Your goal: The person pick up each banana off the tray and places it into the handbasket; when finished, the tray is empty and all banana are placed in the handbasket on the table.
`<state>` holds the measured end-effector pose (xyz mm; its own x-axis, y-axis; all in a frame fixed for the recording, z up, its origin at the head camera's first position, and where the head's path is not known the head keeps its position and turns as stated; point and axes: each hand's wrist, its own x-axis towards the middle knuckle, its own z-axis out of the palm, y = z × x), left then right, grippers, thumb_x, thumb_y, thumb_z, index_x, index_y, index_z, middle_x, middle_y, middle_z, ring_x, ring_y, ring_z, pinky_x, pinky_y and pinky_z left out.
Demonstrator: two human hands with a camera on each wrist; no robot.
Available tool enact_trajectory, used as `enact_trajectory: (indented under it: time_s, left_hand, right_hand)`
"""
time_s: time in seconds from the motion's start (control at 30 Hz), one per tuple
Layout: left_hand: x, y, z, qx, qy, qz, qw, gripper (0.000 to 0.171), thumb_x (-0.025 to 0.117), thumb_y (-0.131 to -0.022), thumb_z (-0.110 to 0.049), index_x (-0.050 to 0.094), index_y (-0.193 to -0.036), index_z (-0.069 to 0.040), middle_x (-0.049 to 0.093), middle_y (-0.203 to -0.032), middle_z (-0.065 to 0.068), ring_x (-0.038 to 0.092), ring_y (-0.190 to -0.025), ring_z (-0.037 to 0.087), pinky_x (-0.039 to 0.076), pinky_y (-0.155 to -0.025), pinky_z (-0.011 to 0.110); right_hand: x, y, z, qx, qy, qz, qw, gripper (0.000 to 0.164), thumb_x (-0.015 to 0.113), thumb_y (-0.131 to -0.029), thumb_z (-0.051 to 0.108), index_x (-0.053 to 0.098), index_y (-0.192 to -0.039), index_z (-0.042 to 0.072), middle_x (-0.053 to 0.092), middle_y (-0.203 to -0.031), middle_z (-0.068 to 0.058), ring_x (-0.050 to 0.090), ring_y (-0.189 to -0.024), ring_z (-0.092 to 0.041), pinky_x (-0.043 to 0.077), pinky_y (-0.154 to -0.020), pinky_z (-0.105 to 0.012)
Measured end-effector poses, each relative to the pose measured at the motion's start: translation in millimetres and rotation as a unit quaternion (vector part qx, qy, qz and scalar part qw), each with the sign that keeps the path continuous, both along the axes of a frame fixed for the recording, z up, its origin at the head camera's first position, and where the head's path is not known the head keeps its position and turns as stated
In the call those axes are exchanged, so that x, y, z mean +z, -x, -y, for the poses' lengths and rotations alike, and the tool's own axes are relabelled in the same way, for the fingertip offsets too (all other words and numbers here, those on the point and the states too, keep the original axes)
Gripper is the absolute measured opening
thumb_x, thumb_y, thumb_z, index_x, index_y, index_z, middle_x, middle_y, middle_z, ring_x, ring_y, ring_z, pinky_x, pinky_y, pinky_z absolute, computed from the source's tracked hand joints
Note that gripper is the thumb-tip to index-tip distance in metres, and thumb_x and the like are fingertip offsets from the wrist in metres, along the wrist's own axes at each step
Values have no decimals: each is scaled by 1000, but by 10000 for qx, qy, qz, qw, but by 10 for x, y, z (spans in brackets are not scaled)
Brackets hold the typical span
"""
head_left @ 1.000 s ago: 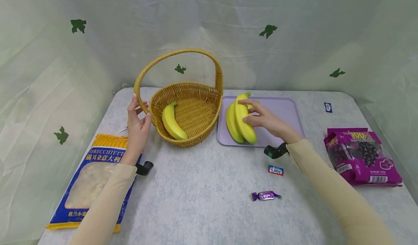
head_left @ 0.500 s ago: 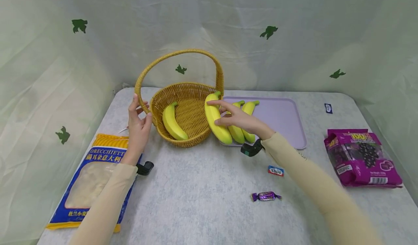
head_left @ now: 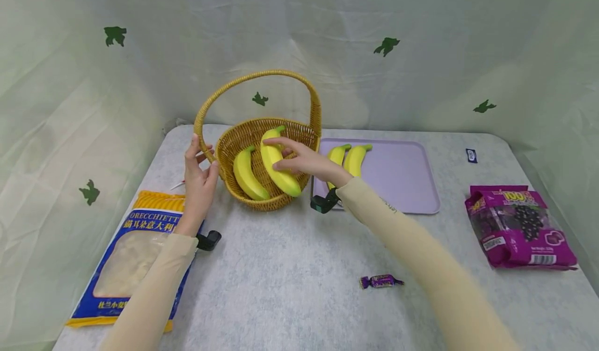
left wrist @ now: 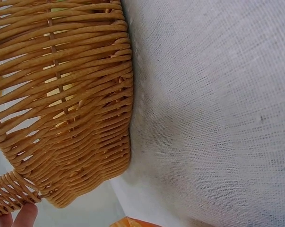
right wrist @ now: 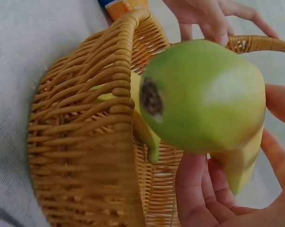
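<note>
My right hand (head_left: 306,159) pinches a yellow banana (head_left: 276,165) with a green tip, holding it over the woven basket (head_left: 224,144). Seen from the right wrist, the held banana (right wrist: 199,94) points its dark blunt end at the camera, with the fingers (right wrist: 194,189) around it. Another banana (head_left: 248,177) lies inside the basket on the left. On the basket's left side, my left hand (head_left: 200,184) grips the foot of the tall handle (head_left: 255,75). The left wrist view shows mostly the basket's woven side (left wrist: 71,94) and a few fingertips (left wrist: 25,216).
Two bananas (head_left: 356,158) lie on a purple tray (head_left: 398,179), partly behind the right hand and wrist. A blue pasta bag (head_left: 131,262) is at left, a purple grape candy bag (head_left: 521,226) at right. A purple wrapped candy (head_left: 381,281) lies in front, a small dark packet (head_left: 471,156) at back right.
My right hand has lifted a banana off the tray and carried it left over the basket. My left hand has stayed on the handle.
</note>
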<state>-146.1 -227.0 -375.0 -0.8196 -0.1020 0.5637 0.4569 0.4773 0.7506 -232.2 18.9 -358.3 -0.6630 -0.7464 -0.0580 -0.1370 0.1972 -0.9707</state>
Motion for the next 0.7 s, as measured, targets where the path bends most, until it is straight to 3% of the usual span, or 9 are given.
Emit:
enact_trajectory:
  time_s: [0.2, 0.4, 0.57, 0.7]
  left_hand:
    - [27, -19, -14, 72, 65, 96, 9999, 61, 41, -96, 9, 12, -147, -9, 36, -130, 29, 41, -113, 42, 42, -82, 13]
    - [20, -17, -12, 73, 104, 61, 9999, 62, 41, -96, 9, 12, -147, -11, 36, -130, 29, 41, -112, 42, 42, -81, 13]
    - [7, -11, -7, 46, 40, 62, 10000, 62, 41, -96, 8, 14, -148, -13, 37, -129, 28, 41, -111, 44, 42, -80, 13]
    - [-119, 74, 62, 98, 44, 64, 9999, 62, 42, -97, 8, 12, -148, -11, 37, -130, 27, 41, -113, 41, 42, -81, 13]
  right_hand:
    - [-41, 60, 214, -230, -114, -108, 9996, 57, 61, -92, 20, 41, -146, 24, 39, -145, 5, 39, -124, -20, 45, -87, -37]
    - [-78, 68, 389, -761, -394, -65, 9963, 52, 60, -93, 18, 45, -143, 23, 51, -129, -9, 50, -109, -22, 47, -78, -33]
    - [-165, 67, 493, -1039, -555, -68, 9930, 49, 59, -94, 16, 48, -141, 20, 53, -125, -11, 52, -99, -19, 45, -75, -29]
    - [-235, 74, 548, -1215, -861, -185, 9887, 48, 60, -93, 15, 50, -140, 19, 53, -126, -11, 51, -96, -19, 44, -72, -29]
